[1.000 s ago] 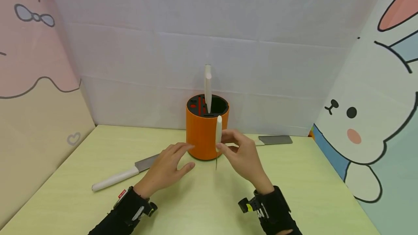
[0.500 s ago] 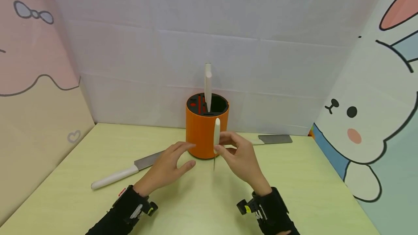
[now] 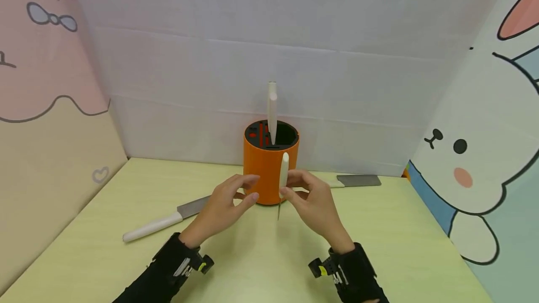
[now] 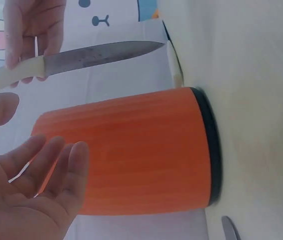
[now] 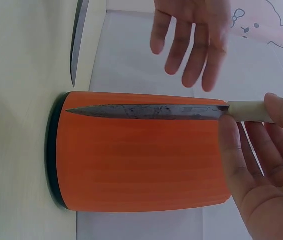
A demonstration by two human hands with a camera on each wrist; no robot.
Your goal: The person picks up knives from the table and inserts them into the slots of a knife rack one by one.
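My right hand (image 3: 313, 205) pinches the white handle of a knife (image 3: 284, 169) between thumb and fingers. That knife hangs upright in front of the orange knife block (image 3: 262, 172), its blade (image 5: 146, 111) pointing down. In the left wrist view the blade (image 4: 101, 56) shows its broad side, with dark specks. My left hand (image 3: 225, 207) hovers at the block's left front, holding nothing, its fingers spread and slightly bent. Both wrist views show a gap between it and the knife. A white-handled tool (image 3: 272, 111) stands in the block's black slotted top; its lower part is hidden.
A broad-bladed knife (image 3: 153, 227) with a white handle lies on the table at the left, its tip hidden behind my left hand. Another blade (image 3: 358, 180) lies at the back right, its handle partly behind my right hand. A white wall (image 3: 189, 74) rises behind.
My left hand has lifted a little and moved right, nearer the held knife, its thumb now higher. The right hand keeps its grip on the knife almost in place. The view has shifted slightly.
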